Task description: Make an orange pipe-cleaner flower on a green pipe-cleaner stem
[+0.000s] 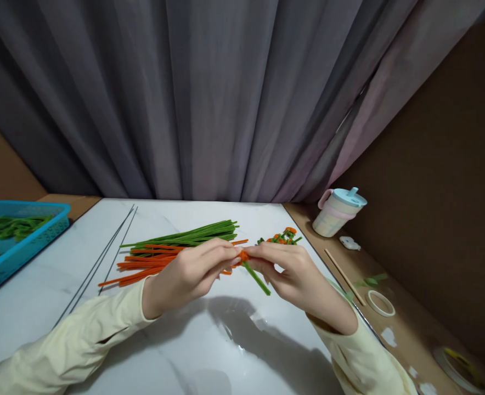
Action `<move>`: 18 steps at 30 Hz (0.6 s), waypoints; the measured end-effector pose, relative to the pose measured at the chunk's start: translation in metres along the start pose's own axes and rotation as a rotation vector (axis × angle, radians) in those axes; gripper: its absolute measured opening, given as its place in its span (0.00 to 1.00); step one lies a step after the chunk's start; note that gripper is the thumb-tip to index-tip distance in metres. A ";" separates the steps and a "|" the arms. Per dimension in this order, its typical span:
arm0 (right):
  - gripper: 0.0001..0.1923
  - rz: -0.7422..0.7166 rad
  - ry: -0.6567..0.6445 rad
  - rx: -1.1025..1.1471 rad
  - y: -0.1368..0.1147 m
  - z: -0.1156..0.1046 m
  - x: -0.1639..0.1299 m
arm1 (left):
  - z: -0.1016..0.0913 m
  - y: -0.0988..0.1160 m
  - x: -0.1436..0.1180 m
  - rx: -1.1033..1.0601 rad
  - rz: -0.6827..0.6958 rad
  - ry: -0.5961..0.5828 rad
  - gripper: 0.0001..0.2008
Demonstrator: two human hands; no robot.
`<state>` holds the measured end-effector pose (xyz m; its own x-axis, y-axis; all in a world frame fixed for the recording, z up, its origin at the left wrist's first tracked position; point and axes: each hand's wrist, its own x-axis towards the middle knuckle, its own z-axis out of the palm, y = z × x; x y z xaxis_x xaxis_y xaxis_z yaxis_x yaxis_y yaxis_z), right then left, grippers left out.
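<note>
Between my hands is a small orange pipe-cleaner piece (pixel 243 255) with a green pipe-cleaner stem (pixel 258 280) slanting down to the right. My left hand (pixel 199 269) pinches its left side with thumb and fingers. From the right, my right hand (pixel 287 271) pinches the same piece, fingertips close to the left ones. Behind my left hand lie a bundle of green pipe cleaners (pixel 193 234) and a spread of orange pipe cleaners (pixel 144 264). Past my right hand sits a small heap of orange and green twisted pieces (pixel 283 237).
Thin dark wires (pixel 105 255) lie on the white marbled board (pixel 164 340). At the left stands a blue basket (pixel 28 258) with green looped pieces. Along the right are a lidded cup (pixel 339 213), a wooden stick (pixel 344 277), a tape roll (pixel 380 303) and a white case (pixel 350 243).
</note>
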<state>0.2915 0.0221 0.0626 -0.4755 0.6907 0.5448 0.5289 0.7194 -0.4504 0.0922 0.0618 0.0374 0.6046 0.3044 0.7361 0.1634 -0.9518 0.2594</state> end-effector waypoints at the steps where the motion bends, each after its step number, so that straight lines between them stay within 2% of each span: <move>1: 0.08 0.044 -0.025 0.045 0.000 -0.001 0.001 | 0.000 0.000 0.000 -0.038 -0.033 -0.002 0.10; 5: 0.11 0.256 -0.146 0.370 0.004 -0.004 0.001 | 0.001 -0.001 0.000 -0.062 -0.066 0.022 0.08; 9: 0.14 0.411 -0.127 0.589 0.008 -0.002 0.001 | -0.001 0.001 0.001 -0.056 -0.060 0.031 0.08; 14: 0.12 0.461 -0.047 0.682 0.011 0.008 0.003 | -0.004 0.004 0.003 -0.048 -0.050 0.014 0.08; 18: 0.12 0.431 0.001 0.656 0.010 0.013 0.003 | -0.005 0.006 0.005 -0.062 -0.041 -0.001 0.08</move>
<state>0.2866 0.0326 0.0509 -0.3217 0.9190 0.2278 0.1429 0.2850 -0.9478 0.0921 0.0577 0.0460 0.5993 0.3434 0.7232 0.1397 -0.9343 0.3279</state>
